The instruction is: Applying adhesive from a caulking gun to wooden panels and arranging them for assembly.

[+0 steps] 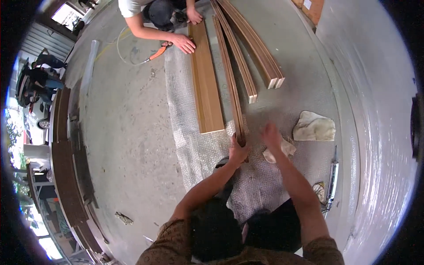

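Observation:
My left hand (238, 151) is wrapped round the near end of a long, narrow brown wooden board (232, 88) standing on edge. To its right is my right hand (271, 134), blurred by motion, its fingers unclear. Just by that hand a crumpled cream rag (289, 148) lies on the bubble wrap (181, 106). Left of the board I hold, a wide wood-toned panel (206, 84) lies flat, its far end under both hands of a co-worker (183, 43). More narrow boards (240, 57) and a thicker stack of boards (260, 51) reach away on the right.
A folded cream cloth (314, 126) lies at right, with a caulking gun (332, 183) nearer me. An orange air blow gun (157, 52) with a clear hose is beside the co-worker. Plastic-wrapped goods (375, 110) line the right side; long dark boards (66, 176) line the left.

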Available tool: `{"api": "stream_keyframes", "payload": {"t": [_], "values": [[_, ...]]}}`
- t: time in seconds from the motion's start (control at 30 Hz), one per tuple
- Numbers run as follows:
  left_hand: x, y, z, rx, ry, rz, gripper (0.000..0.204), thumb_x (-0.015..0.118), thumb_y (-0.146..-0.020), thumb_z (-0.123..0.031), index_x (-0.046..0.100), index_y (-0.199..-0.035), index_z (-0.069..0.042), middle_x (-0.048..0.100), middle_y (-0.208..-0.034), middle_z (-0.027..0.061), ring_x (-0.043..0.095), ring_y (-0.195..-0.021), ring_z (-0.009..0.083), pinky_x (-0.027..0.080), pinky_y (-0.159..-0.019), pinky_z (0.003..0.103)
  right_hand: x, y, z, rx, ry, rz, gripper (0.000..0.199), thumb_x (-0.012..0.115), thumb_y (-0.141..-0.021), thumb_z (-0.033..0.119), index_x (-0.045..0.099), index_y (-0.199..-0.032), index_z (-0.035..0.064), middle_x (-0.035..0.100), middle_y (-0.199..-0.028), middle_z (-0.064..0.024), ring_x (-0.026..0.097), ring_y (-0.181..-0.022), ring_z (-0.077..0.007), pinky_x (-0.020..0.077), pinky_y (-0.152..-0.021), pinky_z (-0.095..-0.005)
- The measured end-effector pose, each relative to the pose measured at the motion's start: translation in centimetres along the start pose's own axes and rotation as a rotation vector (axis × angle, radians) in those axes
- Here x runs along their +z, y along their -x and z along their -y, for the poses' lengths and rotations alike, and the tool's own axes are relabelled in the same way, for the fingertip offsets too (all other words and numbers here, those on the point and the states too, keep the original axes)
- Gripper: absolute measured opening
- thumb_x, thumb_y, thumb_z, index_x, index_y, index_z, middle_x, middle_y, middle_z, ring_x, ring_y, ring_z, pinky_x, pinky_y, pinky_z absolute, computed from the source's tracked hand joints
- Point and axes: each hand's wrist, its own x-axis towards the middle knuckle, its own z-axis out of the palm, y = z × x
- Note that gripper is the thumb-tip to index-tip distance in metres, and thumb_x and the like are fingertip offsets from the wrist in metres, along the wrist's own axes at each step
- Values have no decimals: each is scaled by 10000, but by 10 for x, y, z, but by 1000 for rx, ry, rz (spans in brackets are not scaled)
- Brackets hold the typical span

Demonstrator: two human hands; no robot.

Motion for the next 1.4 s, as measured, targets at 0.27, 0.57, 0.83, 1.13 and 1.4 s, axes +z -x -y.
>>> {"api": "stream_keyframes", "payload": {"t": [0.27,0.57,0.83,1.13,1.4], "values": [[-30,0,-24,25,21,86,795,675,-738,-281,214,-1327,-12,471,-1192,251,495,-1092,383,426,-879,433,-87,-157,49,-170,86,-327,611,747,-663,329,484,-1152,71,437,-1176,-194,454,-1057,-363,381,-933,-437],[-28,-7,-13,-25,-4,150,903,663,-731,-309,100,-1392,-60,382,-1270,296,495,-1071,428,432,-872,473,-70,-231,78,-210,364,-206,892,681,-698,509,197,-1393,227,303,-1353,-235,355,-1211,-405,339,-975,-491],[-35,-16,-12,81,-90,129,907,654,-717,-315,114,-1383,-20,360,-1289,286,441,-1135,424,402,-926,450,-67,-259,69,-118,240,-145,760,599,-777,470,242,-1382,180,391,-1311,-192,444,-1134,-376,379,-944,-441],[-24,-23,-18,-39,-7,173,900,660,-696,-314,146,-1381,-37,433,-1217,291,476,-1083,430,411,-899,462,-101,-328,-17,-431,-220,-459,531,669,-783,227,458,-1265,159,568,-1106,-187,582,-946,-257,486,-724,-356],[-6,-18,-11,-30,-314,147,844,666,-690,-259,198,-1352,-24,491,-1129,287,519,-1017,427,432,-860,461,-124,-397,-94,-53,158,58,483,524,-811,456,578,-1166,132,589,-1082,-210,545,-1047,-319,415,-872,-411]]}}
